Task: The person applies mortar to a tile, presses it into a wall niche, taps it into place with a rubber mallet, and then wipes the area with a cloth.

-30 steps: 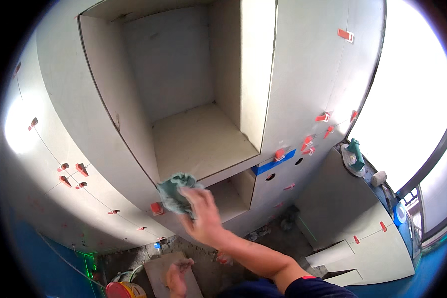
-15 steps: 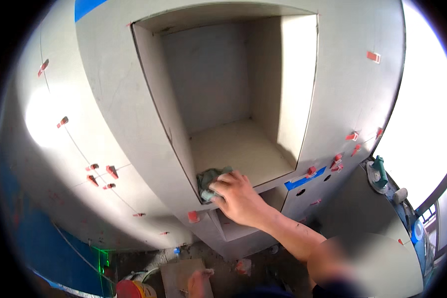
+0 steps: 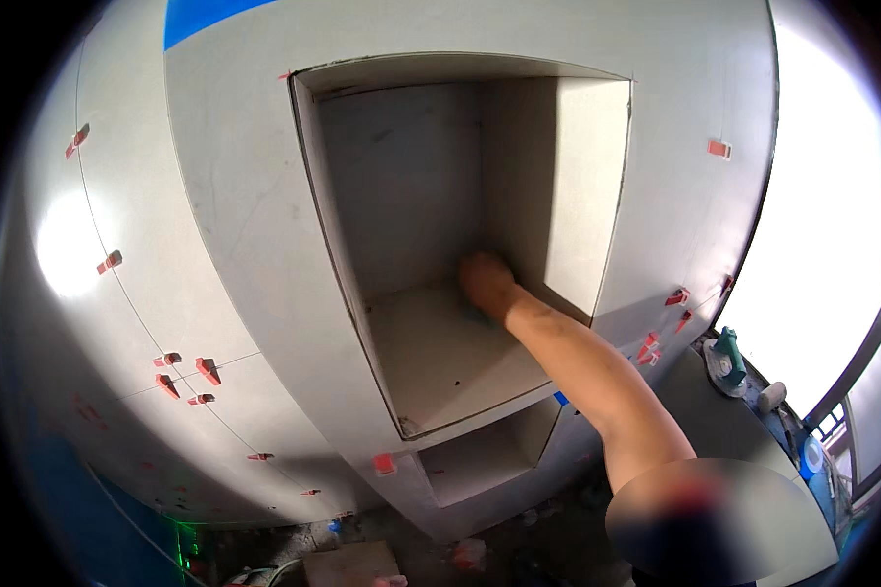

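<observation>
My right hand reaches deep into a tiled wall niche, low down near the back right corner. Its fingers are closed and blurred. A bit of the grey-green cloth shows beneath it, against the niche floor; the rest is hidden by the hand. A small dark speck lies on that floor, and some crumbs sit in its front left corner. My left hand is not in view.
Red tile-levelling wedges stick out of the wall joints on both sides. Below is a second niche. At right, a ledge holds a green-handled suction cup and a white-headed mallet. A board lies on the cluttered floor.
My right hand has moved with the cloth from the niche's front left corner to the back right, the arm stretching further in. The view has shifted slightly.
</observation>
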The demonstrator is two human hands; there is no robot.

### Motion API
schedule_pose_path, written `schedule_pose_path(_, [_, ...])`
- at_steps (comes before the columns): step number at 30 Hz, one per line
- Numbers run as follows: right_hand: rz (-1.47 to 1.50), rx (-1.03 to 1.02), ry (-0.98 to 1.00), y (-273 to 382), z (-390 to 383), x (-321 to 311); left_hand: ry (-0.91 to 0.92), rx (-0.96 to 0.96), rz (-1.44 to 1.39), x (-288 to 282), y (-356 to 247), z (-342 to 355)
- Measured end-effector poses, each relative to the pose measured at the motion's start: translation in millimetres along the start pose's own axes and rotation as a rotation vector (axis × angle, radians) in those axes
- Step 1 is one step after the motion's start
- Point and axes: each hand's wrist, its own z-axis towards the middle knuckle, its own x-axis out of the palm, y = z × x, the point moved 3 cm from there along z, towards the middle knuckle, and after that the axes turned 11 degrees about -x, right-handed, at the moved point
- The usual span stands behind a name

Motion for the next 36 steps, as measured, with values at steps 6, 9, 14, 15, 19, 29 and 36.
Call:
schedule_pose_path(6, [-0.043, -0.014, 0.135, 15, 41, 27, -0.138, -0.032, -0.055, -1, -27, -24])
schedule_pose_path(9, [-0.074, -0.195, 0.209, 0, 50, 51, -0.127, -0.036, -0.046, 3, -34, -20])
schedule_pose_path(14, [0.345, -0.272, -0.054, 121, 47, 3, -0.137, -0.044, -0.035, 10, -46, -15])
schedule_pose_path(15, [0.387, -0.327, -0.108, 128, 46, 2, -0.125, -0.035, -0.022, 15, -52, -11])
schedule_pose_path(19, [0.268, -0.479, 0.146, 139, 17, -13, -0.118, -0.013, 0.007, 27, -69, -6])
schedule_pose_path(29, [0.423, -0.402, -0.149, 69, 10, 16, -0.094, -0.009, 0.218, 61, -136, -40])
schedule_pose_path(36, [0.263, -0.348, 0.079, 47, 46, 25, -0.225, -0.014, 0.040, 30, -61, -36])
